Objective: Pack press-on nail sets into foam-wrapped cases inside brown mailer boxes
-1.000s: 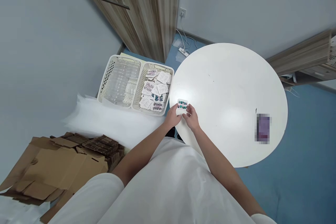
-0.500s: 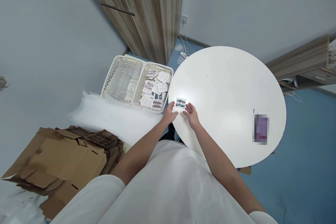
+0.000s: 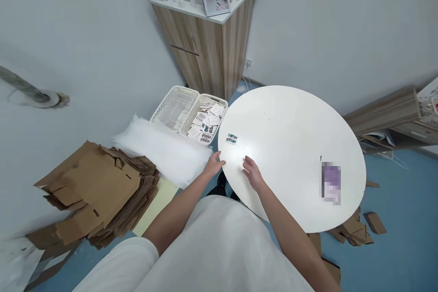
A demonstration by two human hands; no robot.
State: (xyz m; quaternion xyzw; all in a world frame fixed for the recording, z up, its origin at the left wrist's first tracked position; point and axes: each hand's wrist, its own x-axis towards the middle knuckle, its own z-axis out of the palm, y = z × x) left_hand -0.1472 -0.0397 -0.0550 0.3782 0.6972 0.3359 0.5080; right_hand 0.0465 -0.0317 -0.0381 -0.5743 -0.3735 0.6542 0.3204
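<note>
A small white card with green-blue press-on nails (image 3: 232,138) lies on the round white table (image 3: 294,146) near its left edge. My left hand (image 3: 214,164) rests at the table's rim, fingers loosely spread, holding nothing. My right hand (image 3: 252,172) lies on the tabletop a little nearer me than the card, fingers apart and empty. Both hands are a short way from the card and do not touch it.
Two white baskets stand left of the table: one (image 3: 205,121) holds several nail cards, the other (image 3: 174,108) clear trays. White foam sheets (image 3: 160,148) and flattened cardboard boxes (image 3: 99,191) lie on the floor. A blurred purple object (image 3: 331,182) sits at the table's right. A wooden cabinet (image 3: 208,50) stands behind.
Both hands let go of the nail card, which now lies on the table, and drew back toward me. The camera tilted up, showing the cabinet top.
</note>
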